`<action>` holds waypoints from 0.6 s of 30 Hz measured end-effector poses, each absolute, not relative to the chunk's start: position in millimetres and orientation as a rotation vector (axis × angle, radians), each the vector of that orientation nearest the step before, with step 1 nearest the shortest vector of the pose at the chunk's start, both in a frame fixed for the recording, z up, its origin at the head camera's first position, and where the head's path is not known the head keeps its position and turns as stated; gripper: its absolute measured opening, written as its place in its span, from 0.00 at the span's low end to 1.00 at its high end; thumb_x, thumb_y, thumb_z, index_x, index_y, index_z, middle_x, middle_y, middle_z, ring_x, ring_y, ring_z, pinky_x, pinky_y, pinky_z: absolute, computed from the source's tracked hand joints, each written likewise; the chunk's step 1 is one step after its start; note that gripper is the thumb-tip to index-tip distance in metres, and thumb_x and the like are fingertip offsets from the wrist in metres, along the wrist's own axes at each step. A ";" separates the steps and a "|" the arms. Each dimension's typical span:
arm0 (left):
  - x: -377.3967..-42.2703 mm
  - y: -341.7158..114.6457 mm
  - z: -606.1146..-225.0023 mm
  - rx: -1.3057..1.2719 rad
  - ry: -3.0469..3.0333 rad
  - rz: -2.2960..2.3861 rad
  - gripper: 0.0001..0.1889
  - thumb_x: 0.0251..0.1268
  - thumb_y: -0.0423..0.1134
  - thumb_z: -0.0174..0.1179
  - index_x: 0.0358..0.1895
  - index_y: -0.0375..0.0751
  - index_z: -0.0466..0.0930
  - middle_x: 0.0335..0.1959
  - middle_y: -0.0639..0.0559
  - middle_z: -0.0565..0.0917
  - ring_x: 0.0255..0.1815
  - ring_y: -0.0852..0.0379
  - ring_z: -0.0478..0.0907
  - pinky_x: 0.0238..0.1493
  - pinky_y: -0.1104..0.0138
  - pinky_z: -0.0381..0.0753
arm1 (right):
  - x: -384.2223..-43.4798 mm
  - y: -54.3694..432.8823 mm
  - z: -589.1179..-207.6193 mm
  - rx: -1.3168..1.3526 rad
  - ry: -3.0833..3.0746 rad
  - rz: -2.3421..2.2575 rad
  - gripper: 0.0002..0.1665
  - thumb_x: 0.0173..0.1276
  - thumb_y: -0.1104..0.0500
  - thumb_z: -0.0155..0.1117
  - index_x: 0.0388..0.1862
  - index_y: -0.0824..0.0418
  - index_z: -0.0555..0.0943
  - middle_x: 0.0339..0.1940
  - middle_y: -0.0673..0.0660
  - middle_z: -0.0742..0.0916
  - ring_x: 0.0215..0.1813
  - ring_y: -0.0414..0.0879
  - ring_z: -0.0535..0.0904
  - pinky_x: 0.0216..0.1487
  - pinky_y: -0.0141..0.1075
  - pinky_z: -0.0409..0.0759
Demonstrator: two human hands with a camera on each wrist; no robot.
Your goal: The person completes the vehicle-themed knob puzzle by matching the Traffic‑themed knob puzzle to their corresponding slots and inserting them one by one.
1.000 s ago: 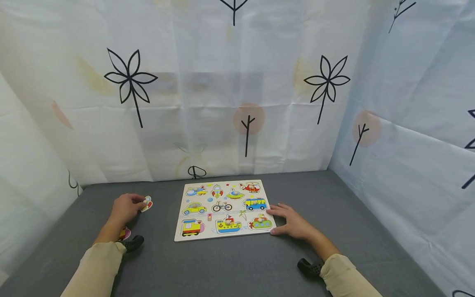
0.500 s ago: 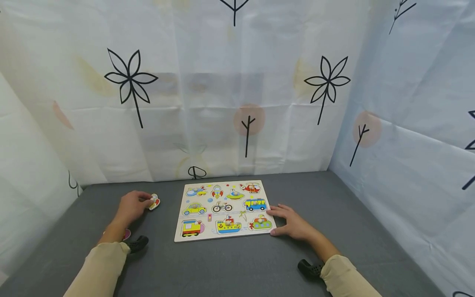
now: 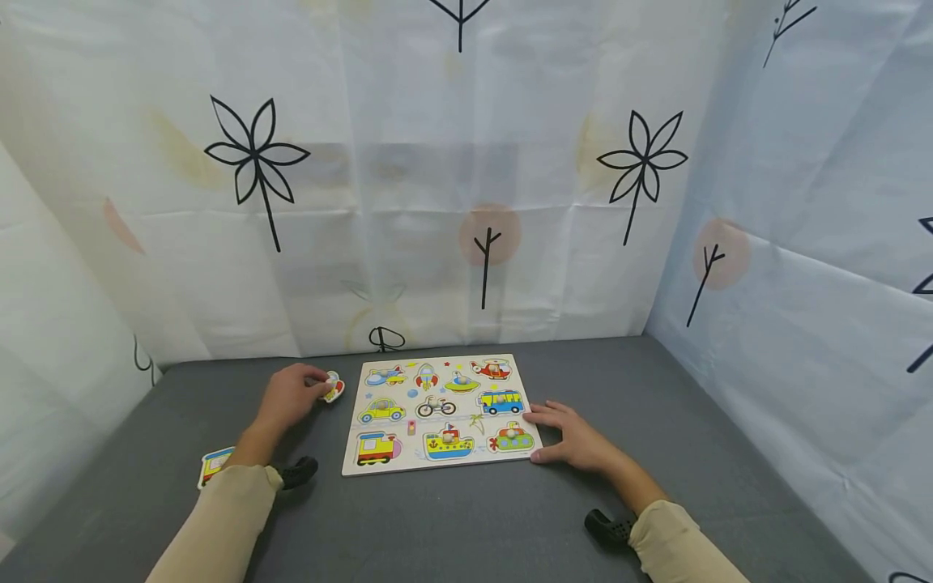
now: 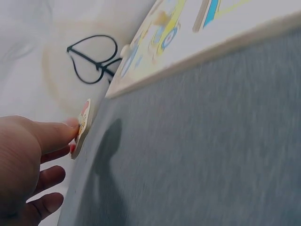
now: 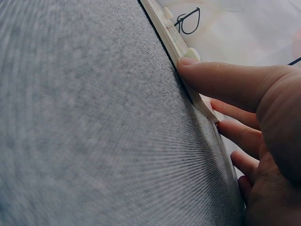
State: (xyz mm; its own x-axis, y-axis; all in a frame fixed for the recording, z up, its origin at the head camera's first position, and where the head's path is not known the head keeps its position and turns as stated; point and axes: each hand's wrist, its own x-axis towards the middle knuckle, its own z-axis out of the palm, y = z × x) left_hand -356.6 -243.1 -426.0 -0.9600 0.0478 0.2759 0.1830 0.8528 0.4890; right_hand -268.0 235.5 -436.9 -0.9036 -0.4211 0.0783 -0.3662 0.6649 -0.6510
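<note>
My left hand (image 3: 291,397) pinches a small wooden puzzle piece (image 3: 334,387) with red, white and yellow parts between thumb and fingers. In the left wrist view this piece (image 4: 83,128) is tilted on edge above the grey table, and the other fingers are loosely bent. Its picture is mostly hidden. Just right of it lies a wooden puzzle board (image 3: 418,463) printed with vehicles, with round knobs on several of them. My right hand (image 3: 572,437) rests at the board's right side; in the right wrist view the thumb (image 5: 211,77) and fingertips touch the board's edge (image 5: 164,35).
Beside my left forearm lies another puzzle piece (image 3: 214,465), yellow and blue, partly covered by the sleeve. The grey table (image 3: 437,526) is bounded at the back by a white printed cloth (image 3: 408,267). Black bands (image 3: 611,526) sit on both wrists.
My left hand has carried the puzzle piece rightward, closer to the board. The yellow and blue piece by the forearm is now more visible. Right hand and board have stayed put.
</note>
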 end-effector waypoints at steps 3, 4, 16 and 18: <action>-361.2 -232.5 -426.0 -0.158 -2.793 -0.763 0.11 0.61 0.38 0.66 0.41 0.35 0.86 0.44 0.38 0.82 0.44 0.41 0.76 0.46 0.47 0.72 | -267.6 235.7 -437.1 -0.657 2.793 -1.068 0.40 0.55 0.53 0.77 0.65 0.64 0.75 0.70 0.66 0.71 0.73 0.69 0.53 0.65 0.68 0.51; -362.3 -228.7 -425.7 -0.155 -2.798 -0.768 0.11 0.61 0.38 0.66 0.41 0.35 0.86 0.45 0.38 0.82 0.44 0.42 0.76 0.46 0.47 0.72 | -267.5 235.8 -437.2 -0.655 2.793 -1.066 0.40 0.55 0.53 0.77 0.65 0.64 0.75 0.70 0.66 0.71 0.73 0.69 0.53 0.65 0.68 0.51; -365.1 -179.4 -419.1 -0.170 -2.818 -0.825 0.11 0.63 0.39 0.65 0.44 0.37 0.85 0.44 0.42 0.83 0.38 0.48 0.75 0.39 0.53 0.73 | -268.0 235.7 -437.3 -0.677 2.797 -1.070 0.41 0.54 0.52 0.77 0.65 0.64 0.75 0.69 0.66 0.72 0.73 0.69 0.53 0.65 0.68 0.51; -366.2 -171.9 -419.6 -0.178 -2.828 -0.824 0.11 0.63 0.39 0.65 0.44 0.37 0.85 0.44 0.43 0.83 0.38 0.48 0.75 0.38 0.53 0.73 | -268.2 236.0 -437.6 -0.682 2.797 -1.071 0.41 0.54 0.52 0.77 0.65 0.64 0.75 0.69 0.66 0.72 0.73 0.69 0.53 0.65 0.68 0.51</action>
State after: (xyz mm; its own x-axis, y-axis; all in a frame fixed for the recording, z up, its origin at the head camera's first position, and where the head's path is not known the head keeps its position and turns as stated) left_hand -366.2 -171.9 -419.6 -0.9747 0.0620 0.2146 0.1675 0.8384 0.5187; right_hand -268.2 236.0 -437.6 -0.8990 -0.4283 0.0909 -0.3795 0.6586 -0.6499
